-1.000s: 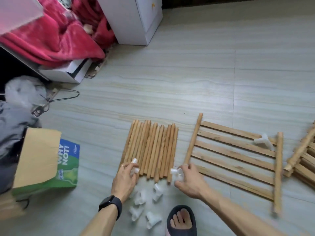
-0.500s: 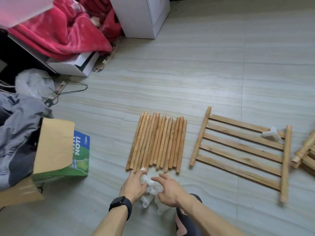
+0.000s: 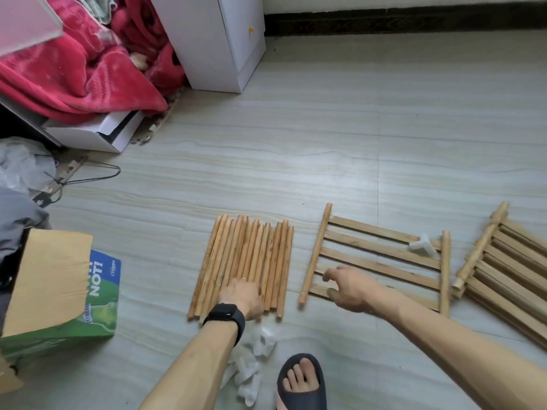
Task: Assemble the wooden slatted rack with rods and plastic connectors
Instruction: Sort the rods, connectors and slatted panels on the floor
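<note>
Wooden rods (image 3: 245, 255) lie side by side on the floor (image 3: 296, 158), left hand (image 3: 241, 297) on their near ends, fingers hidden, grip can't be told. Right hand (image 3: 350, 288) hangs half-curled and empty over the slatted panel (image 3: 381, 250) near its left rail; plastic connectors (image 3: 254, 350) heaped by the left wrist. Rods look light, stiff and likely to roll: pinch one mid-length, lift the panel by a rail.
</note>
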`<state>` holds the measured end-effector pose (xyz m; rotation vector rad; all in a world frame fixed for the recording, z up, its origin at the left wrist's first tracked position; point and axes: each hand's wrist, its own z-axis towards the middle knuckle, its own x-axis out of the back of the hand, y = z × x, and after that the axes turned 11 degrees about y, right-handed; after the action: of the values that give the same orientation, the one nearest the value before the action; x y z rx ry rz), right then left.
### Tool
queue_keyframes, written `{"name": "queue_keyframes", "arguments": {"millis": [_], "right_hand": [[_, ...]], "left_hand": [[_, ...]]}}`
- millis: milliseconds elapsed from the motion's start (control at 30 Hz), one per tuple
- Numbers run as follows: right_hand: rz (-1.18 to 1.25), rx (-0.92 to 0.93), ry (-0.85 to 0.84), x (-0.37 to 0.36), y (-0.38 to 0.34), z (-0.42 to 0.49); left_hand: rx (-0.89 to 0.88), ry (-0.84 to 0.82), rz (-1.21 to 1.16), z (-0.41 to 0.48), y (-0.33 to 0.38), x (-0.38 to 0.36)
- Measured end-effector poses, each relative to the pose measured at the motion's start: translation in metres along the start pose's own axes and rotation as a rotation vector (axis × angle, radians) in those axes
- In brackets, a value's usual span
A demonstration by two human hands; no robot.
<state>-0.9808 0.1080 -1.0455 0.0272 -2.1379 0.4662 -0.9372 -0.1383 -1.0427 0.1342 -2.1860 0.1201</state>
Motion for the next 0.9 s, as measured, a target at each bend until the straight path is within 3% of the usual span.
{"name": "queue_keyframes", "arguments": {"millis": [167,367,667,800,900], "right_hand": [[-0.074,-0.175,0.012,0.048,0.089,-0.004],[0.101,-0.373,0.177,0.049,0.17,-0.008],[0.273,-0.485,0.354,0.021,0.198,0.0],[0.291,-0.494,0.34,0.007,0.204,0.012],[0.267,-0.477,0.293,-0.006,0.211,0.023]], "left_hand": [[-0.223,0.107,-0.102,0.035,0.09,0.027],[-0.376,0.217,-0.23,0.071,0.181,0.027],[-0.363,0.327,-0.071,0.112,0.192,-0.009],[-0.36,0.183,0.064,0.112,0.185,-0.027],[-0.361,0.182,0.115,0.107,0.185,-0.04]]}}
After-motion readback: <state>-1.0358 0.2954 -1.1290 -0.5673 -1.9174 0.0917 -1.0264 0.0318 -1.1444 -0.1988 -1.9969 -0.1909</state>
